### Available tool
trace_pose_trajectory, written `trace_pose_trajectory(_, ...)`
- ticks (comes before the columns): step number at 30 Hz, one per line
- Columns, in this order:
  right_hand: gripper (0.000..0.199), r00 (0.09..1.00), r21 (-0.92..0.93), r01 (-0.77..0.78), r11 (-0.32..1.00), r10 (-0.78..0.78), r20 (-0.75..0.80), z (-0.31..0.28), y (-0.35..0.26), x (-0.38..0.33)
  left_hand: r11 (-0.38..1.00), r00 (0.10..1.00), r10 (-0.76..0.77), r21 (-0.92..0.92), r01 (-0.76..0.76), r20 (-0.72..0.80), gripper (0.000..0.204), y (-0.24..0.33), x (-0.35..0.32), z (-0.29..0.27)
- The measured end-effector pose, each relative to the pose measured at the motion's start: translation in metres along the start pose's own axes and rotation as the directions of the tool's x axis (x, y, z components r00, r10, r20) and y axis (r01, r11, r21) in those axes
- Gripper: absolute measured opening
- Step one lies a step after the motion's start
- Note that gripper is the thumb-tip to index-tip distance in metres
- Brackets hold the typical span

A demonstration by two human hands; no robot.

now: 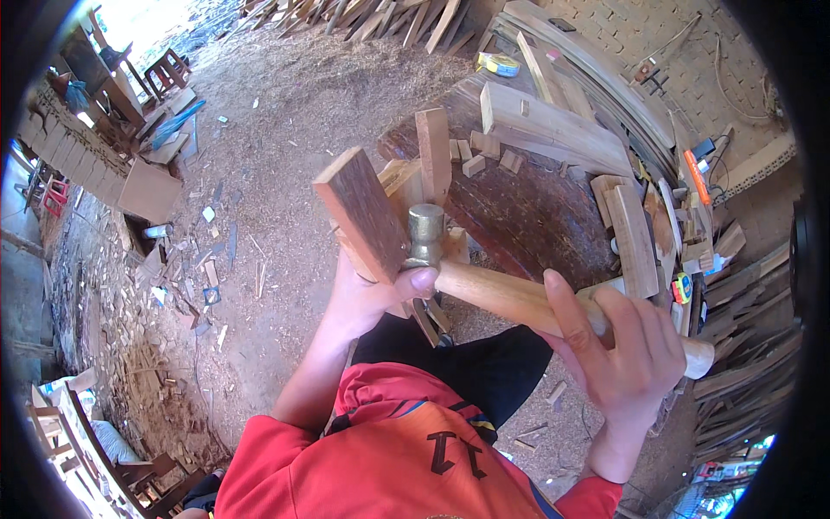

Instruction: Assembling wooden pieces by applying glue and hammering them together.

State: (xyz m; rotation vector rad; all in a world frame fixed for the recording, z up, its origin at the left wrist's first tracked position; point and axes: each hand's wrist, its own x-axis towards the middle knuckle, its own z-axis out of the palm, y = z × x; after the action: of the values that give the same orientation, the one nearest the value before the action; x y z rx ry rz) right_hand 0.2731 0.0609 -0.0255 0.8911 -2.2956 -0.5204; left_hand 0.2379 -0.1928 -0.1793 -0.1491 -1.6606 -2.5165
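My left hand is closed around the lower end of a jointed wooden piece, its thumb pressed near the base of a thick reddish-brown block. Behind this rises a second upright wooden board; how the pieces join is partly hidden. With my right hand I grip a hammer by its pale wooden handle. Its metal head is right beside the block, close to my left thumb; whether it touches the wood I cannot tell.
A dark wooden slab lies beyond my hands with small wood blocks and a large pale beam on it. Tape measures, an orange tool and stacked strips sit around it. Shavings and offcuts cover the floor.
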Motion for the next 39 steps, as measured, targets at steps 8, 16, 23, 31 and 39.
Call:
trace_pose_trajectory(8,0.057,0.999,0.054,-0.021,0.998,0.019,0.028,-0.023,0.005,0.016,0.980,0.999,-0.010,-0.198,0.000,-0.048,0.064,-0.008,-0.003,0.009)
trace_pose_trajectory(16,0.058,0.998,0.104,-0.038,0.994,0.033,0.049,-0.033,0.010,0.022,0.979,1.000,0.009,-0.205,-0.012,-0.016,0.067,0.005,-0.002,0.014)
trace_pose_trajectory(23,0.058,0.996,0.125,0.000,0.992,-0.011,0.085,-0.030,0.019,0.019,0.998,1.000,0.008,-0.070,-0.007,0.025,0.069,0.008,-0.004,0.015)
trace_pose_trajectory(31,0.055,0.999,0.114,-0.003,0.994,-0.003,0.050,-0.005,0.036,0.007,0.993,0.995,0.097,-0.068,-0.095,0.028,0.064,0.016,-0.006,0.034)
trace_pose_trajectory(39,0.067,0.957,-0.323,-0.032,0.946,-0.064,-0.282,-0.004,0.048,-0.008,0.976,0.994,0.051,-0.217,-0.029,0.094,0.048,0.018,-0.007,0.051)
